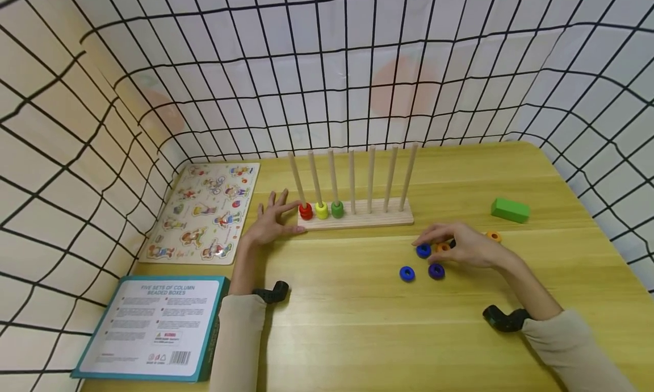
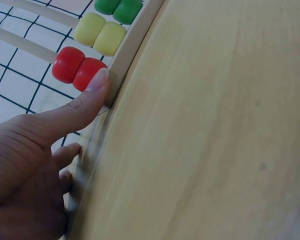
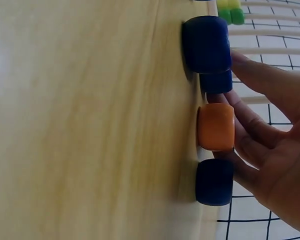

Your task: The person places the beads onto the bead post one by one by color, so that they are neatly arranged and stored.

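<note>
Beads (image 1: 407, 274) in blue, purple and orange lie at four o'clock from a pegged wooden rack (image 1: 360, 216). The right hand (image 1: 465, 245) is among them, thumb and fingers apart, nothing clearly pinched; picking one up seems the step in hand, and lifting it calls for a pinch. At nine o'clock the left hand (image 1: 271, 224), fingers spread, touches the rack's end. The yellowish wooden worktop (image 1: 347, 324) backs onto black mesh (image 1: 346, 49) at twelve o'clock.
</note>
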